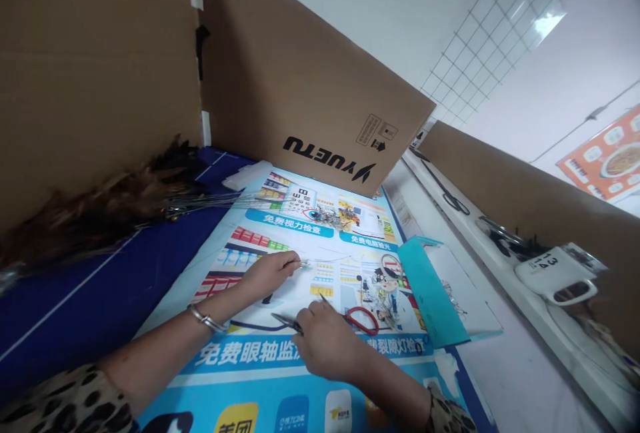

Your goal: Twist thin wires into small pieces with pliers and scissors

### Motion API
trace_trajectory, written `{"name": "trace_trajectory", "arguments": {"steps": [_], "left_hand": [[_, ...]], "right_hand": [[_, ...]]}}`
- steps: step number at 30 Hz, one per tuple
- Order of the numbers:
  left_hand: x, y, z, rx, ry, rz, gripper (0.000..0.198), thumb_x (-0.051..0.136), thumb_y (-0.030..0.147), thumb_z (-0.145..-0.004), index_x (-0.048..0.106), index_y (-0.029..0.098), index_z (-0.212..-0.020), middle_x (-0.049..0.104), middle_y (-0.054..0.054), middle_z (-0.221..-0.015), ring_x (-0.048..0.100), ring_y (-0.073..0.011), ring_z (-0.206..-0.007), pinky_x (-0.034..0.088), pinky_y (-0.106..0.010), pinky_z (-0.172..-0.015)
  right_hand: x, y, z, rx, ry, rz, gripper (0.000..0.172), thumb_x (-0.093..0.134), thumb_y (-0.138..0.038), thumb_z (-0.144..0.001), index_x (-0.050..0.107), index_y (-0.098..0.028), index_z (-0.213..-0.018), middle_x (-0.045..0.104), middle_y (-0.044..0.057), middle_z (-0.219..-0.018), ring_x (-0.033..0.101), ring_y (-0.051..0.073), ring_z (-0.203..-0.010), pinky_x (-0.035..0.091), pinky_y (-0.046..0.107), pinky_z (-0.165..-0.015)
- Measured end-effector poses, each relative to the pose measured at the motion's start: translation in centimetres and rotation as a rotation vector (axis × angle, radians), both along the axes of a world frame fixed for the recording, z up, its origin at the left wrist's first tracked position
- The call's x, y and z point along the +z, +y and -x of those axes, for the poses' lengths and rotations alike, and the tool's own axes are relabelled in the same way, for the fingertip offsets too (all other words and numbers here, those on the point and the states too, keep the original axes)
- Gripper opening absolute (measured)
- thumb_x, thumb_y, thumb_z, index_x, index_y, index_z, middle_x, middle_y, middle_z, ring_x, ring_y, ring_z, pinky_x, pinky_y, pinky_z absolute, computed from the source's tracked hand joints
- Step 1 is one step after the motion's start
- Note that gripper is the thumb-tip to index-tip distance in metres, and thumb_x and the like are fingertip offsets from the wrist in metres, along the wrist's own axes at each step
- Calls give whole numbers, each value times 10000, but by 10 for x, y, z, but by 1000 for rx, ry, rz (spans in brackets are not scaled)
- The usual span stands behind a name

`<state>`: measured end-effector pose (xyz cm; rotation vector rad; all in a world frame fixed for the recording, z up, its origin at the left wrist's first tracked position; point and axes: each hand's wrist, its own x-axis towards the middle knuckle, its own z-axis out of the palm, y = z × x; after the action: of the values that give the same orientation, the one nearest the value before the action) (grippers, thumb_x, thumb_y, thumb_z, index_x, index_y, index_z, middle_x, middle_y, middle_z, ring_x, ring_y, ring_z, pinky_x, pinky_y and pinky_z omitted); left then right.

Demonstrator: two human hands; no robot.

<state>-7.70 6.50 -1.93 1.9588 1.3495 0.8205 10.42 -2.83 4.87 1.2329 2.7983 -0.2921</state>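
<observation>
My left hand [273,276] is closed in a pinch above the printed sheet, on a small silvery wire piece [305,264]. A thin wire seems to run right from it; its exact shape is too small to make out. Lower and to the right, my right hand [325,340] is wrapped round dark needle-nose pliers [286,321]. Their pointed jaws stick out to the left, apart from my left hand, and the handles are hidden in my palm. Scissors with a red handle loop [363,320] lie just beyond my right hand, partly covered by it.
Small wire parts lie on the printed sheet [260,386] at the back and right. A teal folder [433,293] sits to the right. Brown feathers on wires [115,203] lie left on blue cloth. Cardboard walls [310,73] stand behind; a white mug [555,273] is on the right ledge.
</observation>
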Motion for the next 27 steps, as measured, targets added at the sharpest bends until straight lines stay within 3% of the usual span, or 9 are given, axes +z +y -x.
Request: {"name": "trace_trajectory", "arguments": {"steps": [3,5,9,12,16,21,27], "left_hand": [[0,-2,-2,-46,36,-17,235,403,349,-849,578,229,-748,623,7,-706,560,-179,-685,338,-250,-605],[-1,-4,-4,-84,59,-31,232,408,348,-850,591,234,-764,632,1,-747,563,-183,-713,345,-255,-625],[-4,-6,-5,-113,149,-81,245,380,312,-872,608,237,-824,634,-16,-826,559,-191,-780,358,-269,-664],[-7,-3,-5,-103,208,-121,249,385,296,-876,625,233,-865,628,-35,-853,546,-208,-838,371,-287,-704],[-11,0,-4,-111,220,-139,250,406,285,-873,651,234,-856,625,-46,-834,537,-212,-838,382,-297,-714],[-12,-1,-1,-100,269,-179,258,433,307,-874,683,244,-866,596,-54,-787,521,-216,-817,385,-309,-712],[-9,-4,2,-95,255,-185,271,447,330,-879,705,248,-881,586,-52,-784,515,-195,-792,385,-291,-691]], "right_hand": [[14,8,-12,-50,216,244,143,472,-307,-851,511,-170,-852,572,49,-851,526,174,-805,414,266,-669],[13,19,-19,-162,383,385,153,476,-332,-853,500,-187,-812,567,12,-789,535,142,-730,401,229,-602],[-5,49,-27,-448,793,584,214,476,-395,-853,498,-185,-816,554,-20,-671,532,105,-585,411,213,-537],[-24,68,-30,-526,1053,690,278,486,-441,-842,495,-167,-794,552,-17,-618,519,94,-510,399,208,-492],[-46,79,-35,-519,1292,637,267,471,-425,-860,490,-162,-819,554,-9,-609,515,97,-500,388,212,-481],[-52,78,-40,-494,1356,370,186,480,-359,-875,502,-174,-869,559,-3,-677,523,113,-623,437,259,-622],[-49,74,-39,-487,1256,447,187,466,-359,-883,514,-179,-900,541,0,-724,526,124,-677,447,269,-654]]}}
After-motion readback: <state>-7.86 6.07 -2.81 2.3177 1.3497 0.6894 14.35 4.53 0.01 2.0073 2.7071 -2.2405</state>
